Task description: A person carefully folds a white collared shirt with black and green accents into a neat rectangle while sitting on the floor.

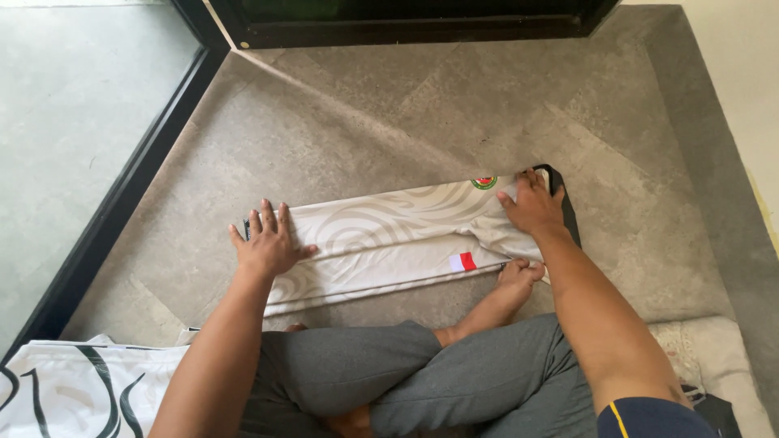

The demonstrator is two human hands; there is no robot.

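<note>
Sitting cross-legged in grey trousers (422,373) on a grey tiled floor (341,122), a person presses both bare hands onto a white jersey (381,239) folded into a long strip that lies across the floor just ahead of the knees. The left hand (266,242) lies palm down on the strip's left end, arm reaching forward, fingers spread flat on the cloth. The right hand (531,207) rests on the right end near a round green and red badge (484,182), its fingers close together and bent over the fabric; whether they pinch it cannot be told. A black edge (566,207) of the garment shows beside that hand, mostly hidden by the wrist. A bare foot (513,280) touches the strip's near edge by a small red and white patch (462,261). Another white garment with black swirls (73,389) lies cut off at the lower left corner.
</note>
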